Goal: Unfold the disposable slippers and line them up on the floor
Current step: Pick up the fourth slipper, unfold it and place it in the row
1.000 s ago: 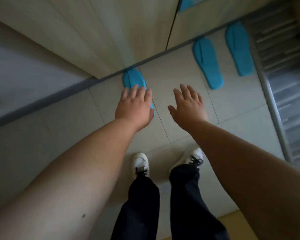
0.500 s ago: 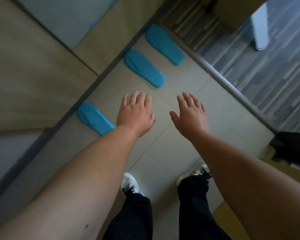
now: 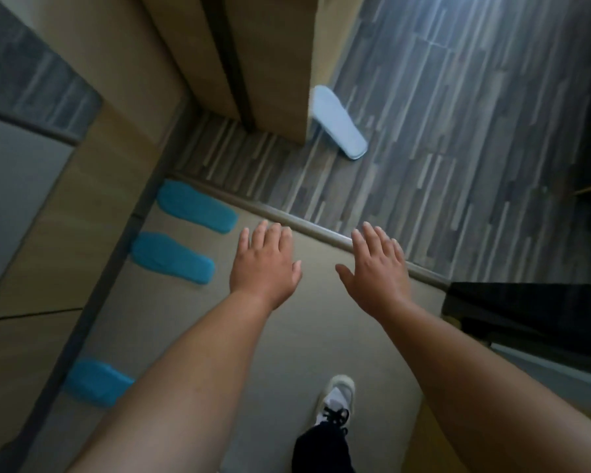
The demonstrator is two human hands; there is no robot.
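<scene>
Since the view has swung round within the last second, you now see the blue slippers left of your hands instead of ahead of them, and a white slipper (image 3: 340, 122) has come into view. Take the threshold strip (image 3: 318, 230) as your landmark.

Left of the strip, three blue slippers lie flat on the beige tile floor (image 3: 321, 336), toes to the wardrobe base (image 3: 93, 302). The far blue slipper (image 3: 197, 206) lies just beside the strip's left end. The middle blue slipper (image 3: 173, 257) lies parallel, near it. The near blue slipper (image 3: 94, 382) lies well apart, with an open gap in the row, and your left forearm hides its heel end.

Your left hand (image 3: 265, 264) hovers on the tile side of the strip, fingers spread, holding nothing. Your right hand (image 3: 377, 268) hovers over the strip, also spread and empty.

Beyond the strip, the white slipper lies on the dark wood floor, its far end against the cabinet corner (image 3: 307, 107). Judge the blue row unfinished: a fourth blue slipper is not visible. Whether the white slipper is unfolded cannot be told; motion blur softens it.
</scene>
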